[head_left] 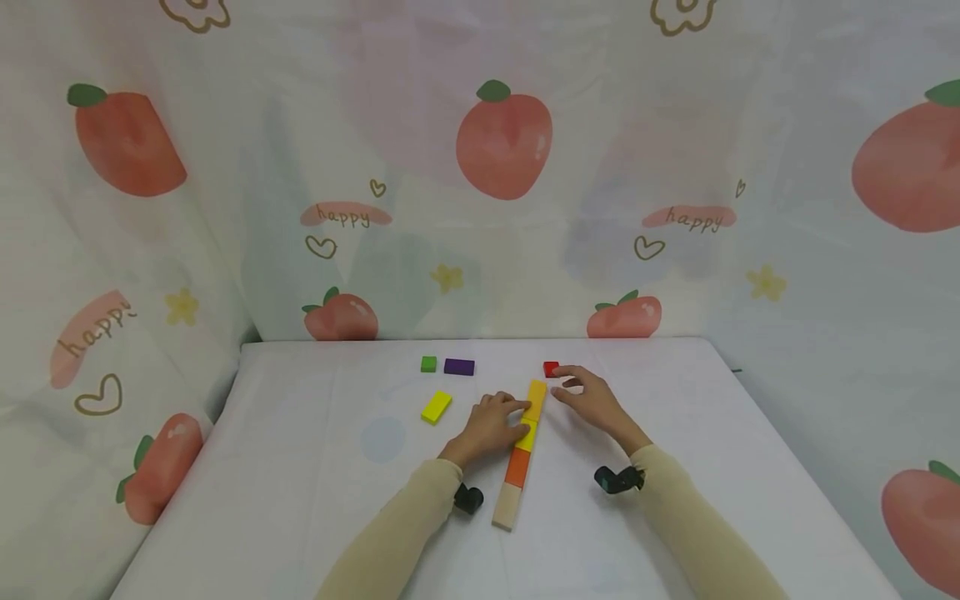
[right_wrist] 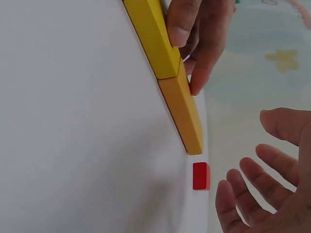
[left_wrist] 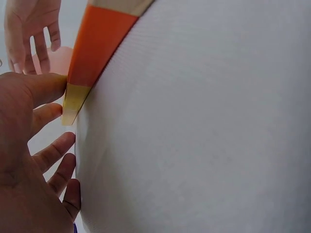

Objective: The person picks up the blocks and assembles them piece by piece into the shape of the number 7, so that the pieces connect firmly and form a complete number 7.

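Observation:
A row of blocks lies end to end: a plain wood block (head_left: 507,507), an orange block (head_left: 517,467), a yellow block (head_left: 527,436) and a light orange block (head_left: 535,401) at the far end. My left hand (head_left: 491,427) touches the row from its left side, thumb at the yellow block and index finger at the light orange one; its other fingers are spread apart. Beyond the row's far end sits a small red block (right_wrist: 200,176). My right hand (head_left: 596,403) is beside that block with loosely bent fingers, and nothing shows in its grasp in the right wrist view.
Left of the row lies a loose yellow block (head_left: 437,407). Farther back are a green cube (head_left: 428,364) and a dark purple block (head_left: 459,367). A white cloth covers the table (head_left: 300,467), and a fruit-patterned curtain (head_left: 420,150) hangs behind it.

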`<state>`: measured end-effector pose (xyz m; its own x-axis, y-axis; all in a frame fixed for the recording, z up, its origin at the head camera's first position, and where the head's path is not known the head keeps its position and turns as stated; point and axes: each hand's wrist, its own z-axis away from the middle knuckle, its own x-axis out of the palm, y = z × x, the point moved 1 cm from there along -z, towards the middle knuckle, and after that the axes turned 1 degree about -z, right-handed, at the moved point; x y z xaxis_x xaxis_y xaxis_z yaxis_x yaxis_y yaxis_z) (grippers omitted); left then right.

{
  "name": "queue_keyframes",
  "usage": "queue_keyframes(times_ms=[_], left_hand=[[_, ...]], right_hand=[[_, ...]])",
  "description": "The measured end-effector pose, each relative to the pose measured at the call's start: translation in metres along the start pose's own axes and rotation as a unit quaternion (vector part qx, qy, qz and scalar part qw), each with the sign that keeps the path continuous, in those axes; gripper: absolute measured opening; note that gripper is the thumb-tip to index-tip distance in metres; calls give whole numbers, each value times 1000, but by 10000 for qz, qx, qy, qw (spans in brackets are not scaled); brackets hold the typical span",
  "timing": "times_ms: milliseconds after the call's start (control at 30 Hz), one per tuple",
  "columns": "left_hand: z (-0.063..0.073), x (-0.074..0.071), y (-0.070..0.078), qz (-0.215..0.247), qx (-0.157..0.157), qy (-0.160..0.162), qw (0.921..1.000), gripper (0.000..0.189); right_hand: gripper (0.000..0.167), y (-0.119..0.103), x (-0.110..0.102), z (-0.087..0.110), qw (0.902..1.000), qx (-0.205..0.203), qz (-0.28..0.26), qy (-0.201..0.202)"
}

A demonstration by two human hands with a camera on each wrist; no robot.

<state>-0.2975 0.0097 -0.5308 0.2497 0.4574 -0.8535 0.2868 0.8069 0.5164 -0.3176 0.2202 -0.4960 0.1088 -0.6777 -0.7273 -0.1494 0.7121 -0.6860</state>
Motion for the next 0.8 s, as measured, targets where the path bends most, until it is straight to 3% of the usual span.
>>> queue_keyframes(times_ms=[400, 800], left_hand=[[0, 2, 1, 32, -101, -6, 9999, 46], [-1, 1, -1, -29, -113, 20, 9999, 46]], right_hand=[[43, 0, -23, -14, 9987, -155, 23, 495], [45, 12, -21, -38, 9992, -31, 92, 400]])
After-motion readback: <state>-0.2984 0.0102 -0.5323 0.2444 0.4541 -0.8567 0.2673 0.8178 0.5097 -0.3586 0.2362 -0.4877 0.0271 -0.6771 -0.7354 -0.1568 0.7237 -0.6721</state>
